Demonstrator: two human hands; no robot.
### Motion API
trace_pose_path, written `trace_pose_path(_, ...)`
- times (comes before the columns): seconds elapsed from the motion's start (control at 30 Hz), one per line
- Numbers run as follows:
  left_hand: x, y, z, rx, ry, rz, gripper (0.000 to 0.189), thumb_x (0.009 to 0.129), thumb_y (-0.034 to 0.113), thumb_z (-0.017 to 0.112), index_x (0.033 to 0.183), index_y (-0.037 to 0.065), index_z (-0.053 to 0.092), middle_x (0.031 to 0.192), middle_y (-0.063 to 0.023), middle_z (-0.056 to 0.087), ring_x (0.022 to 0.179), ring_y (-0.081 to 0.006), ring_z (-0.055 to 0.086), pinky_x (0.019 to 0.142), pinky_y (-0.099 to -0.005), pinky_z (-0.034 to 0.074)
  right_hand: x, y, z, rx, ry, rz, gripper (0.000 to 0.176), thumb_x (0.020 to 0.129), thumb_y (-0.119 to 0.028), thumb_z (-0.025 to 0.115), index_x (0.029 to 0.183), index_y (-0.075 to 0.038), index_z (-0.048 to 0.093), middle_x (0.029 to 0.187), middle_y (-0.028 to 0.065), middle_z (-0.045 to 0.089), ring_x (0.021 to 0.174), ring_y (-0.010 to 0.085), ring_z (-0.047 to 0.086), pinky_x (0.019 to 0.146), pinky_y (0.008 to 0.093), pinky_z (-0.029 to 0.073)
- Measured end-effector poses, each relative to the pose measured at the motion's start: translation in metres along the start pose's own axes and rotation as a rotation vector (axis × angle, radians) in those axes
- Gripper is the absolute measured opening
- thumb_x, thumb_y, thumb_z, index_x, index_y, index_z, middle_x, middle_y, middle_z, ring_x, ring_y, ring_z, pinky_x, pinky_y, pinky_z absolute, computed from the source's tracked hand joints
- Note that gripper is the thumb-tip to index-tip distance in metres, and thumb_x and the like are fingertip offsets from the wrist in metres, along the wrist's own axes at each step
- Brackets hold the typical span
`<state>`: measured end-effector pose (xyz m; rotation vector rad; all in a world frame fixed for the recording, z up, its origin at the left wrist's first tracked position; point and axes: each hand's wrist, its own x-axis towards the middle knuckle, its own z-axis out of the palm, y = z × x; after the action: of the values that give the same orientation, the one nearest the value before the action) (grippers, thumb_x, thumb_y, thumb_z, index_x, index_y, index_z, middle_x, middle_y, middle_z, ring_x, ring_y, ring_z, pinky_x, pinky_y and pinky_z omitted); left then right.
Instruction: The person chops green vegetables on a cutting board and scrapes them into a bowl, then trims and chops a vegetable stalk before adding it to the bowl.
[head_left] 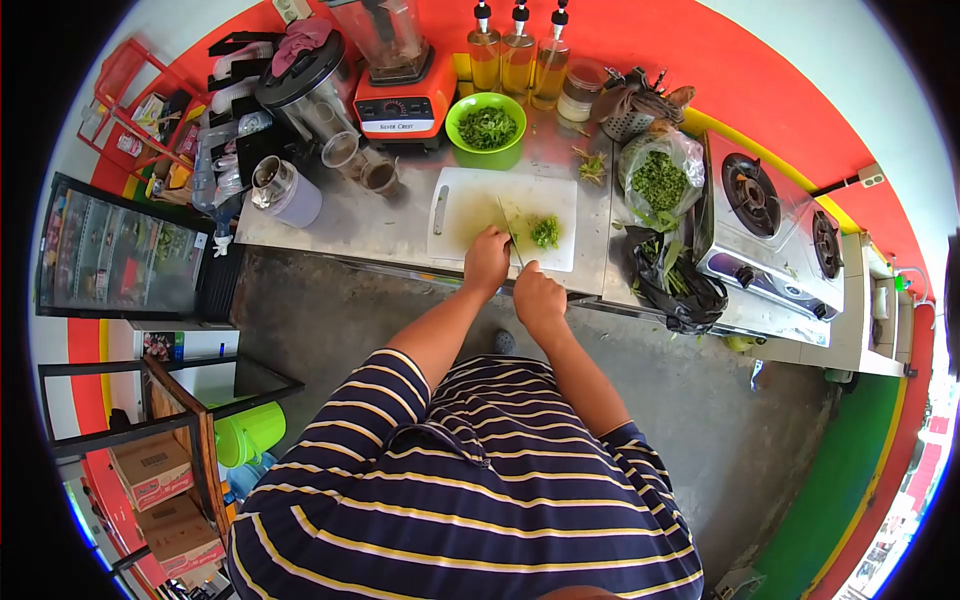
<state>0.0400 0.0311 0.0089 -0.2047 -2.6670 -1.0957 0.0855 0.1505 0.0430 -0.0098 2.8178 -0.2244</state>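
Note:
My right hand (540, 295) is closed round the handle of a knife (509, 228), whose blade points away from me over the white cutting board (455, 245). Just left of the blade, my left hand (488, 258) rests at the board's near edge with its fingers curled. What those fingers hold, if anything, is hidden. To the right of the blade lies a small heap of chopped greens (545, 232). Green-brown stains mark the middle of the board. Behind it stands a lime-green bowl (488, 158) with cut leaves (487, 128) in it.
A red blender (402, 100), oil bottles (517, 60) and cups (380, 178) line the back and left. On the right are a clear bag of chopped greens (658, 182), a black plastic bag (690, 300) and a two-burner gas stove (770, 235). The steel counter's edge (360, 256) runs before me.

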Motion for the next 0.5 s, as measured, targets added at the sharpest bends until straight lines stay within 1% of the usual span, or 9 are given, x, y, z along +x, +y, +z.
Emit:
trace_pose_path(0.13, -0.005, 0.0, -0.002, 0.032, 0.02, 0.015, 0.008, 0.084, 0.003, 0.062, 0.087, 0.0, 0.069, 0.087, -0.0169, 0.062, 0.084, -0.0387, 0.062, 0.076, -0.0475, 0.049, 0.01, -0.001, 0.009, 0.069, -0.017, 0.024, 0.022, 0.1, -0.023, 0.049, 0.104, -0.002, 0.053, 0.09, 0.0197, 0.074, 0.084, 0.0341, 0.075, 0.073, 0.0432, 0.06)
trace_pose_path(0.23, -0.009, -0.008, -0.003, -0.01, 0.017, 0.07, 0.01, 0.083, 0.003, 0.063, 0.088, 0.0, 0.07, 0.088, -0.0166, 0.063, 0.085, -0.0381, 0.062, 0.077, -0.0466, 0.05, 0.013, -0.001, -0.001, 0.055, -0.01, -0.022, 0.024, 0.1, -0.024, 0.049, 0.107, -0.001, 0.051, 0.091, 0.0203, 0.074, 0.086, 0.0349, 0.075, 0.076, 0.0441, 0.06)
trace_pose_path(0.3, -0.008, -0.013, -0.001, -0.04, -0.039, 0.022, 0.01, 0.085, 0.005, 0.061, 0.089, 0.002, 0.07, 0.095, -0.0142, 0.065, 0.093, -0.0356, 0.062, 0.081, -0.046, 0.051, 0.008, 0.0, -0.007, 0.024, -0.029, -0.03, 0.025, 0.1, -0.025, 0.05, 0.108, -0.001, 0.051, 0.092, 0.0211, 0.074, 0.087, 0.0355, 0.074, 0.076, 0.045, 0.06)
trace_pose_path(0.37, -0.009, -0.014, 0.001, -0.046, -0.007, 0.009, 0.01, 0.085, 0.005, 0.062, 0.089, 0.001, 0.07, 0.095, -0.0149, 0.065, 0.093, -0.0364, 0.062, 0.081, -0.0461, 0.051, 0.009, -0.001, 0.01, 0.052, -0.028, -0.015, 0.026, 0.1, -0.026, 0.051, 0.108, -0.001, 0.05, 0.092, 0.0208, 0.074, 0.087, 0.0355, 0.074, 0.076, 0.0452, 0.06)
trace_pose_path(0.43, -0.008, -0.012, -0.001, -0.057, 0.024, -0.005, 0.009, 0.085, 0.004, 0.062, 0.088, 0.001, 0.07, 0.095, -0.0156, 0.064, 0.093, -0.0373, 0.062, 0.082, -0.0463, 0.05, 0.01, -0.003, 0.012, 0.076, -0.028, 0.003, 0.028, 0.1, -0.027, 0.052, 0.109, -0.001, 0.05, 0.092, 0.0205, 0.074, 0.087, 0.0355, 0.074, 0.076, 0.0454, 0.059)
trace_pose_path(0.5, -0.006, -0.01, -0.007, -0.065, -0.018, 0.002, 0.01, 0.085, 0.005, 0.062, 0.09, 0.001, 0.07, 0.094, -0.0167, 0.063, 0.092, -0.039, 0.061, 0.081, -0.0474, 0.05, 0.014, -0.005, 0.008, 0.079, 0.019, -0.037, 0.021, 0.098, -0.017, 0.046, 0.108, 0.0, 0.054, 0.092, 0.0202, 0.074, 0.086, 0.0355, 0.075, 0.074, 0.0438, 0.061)
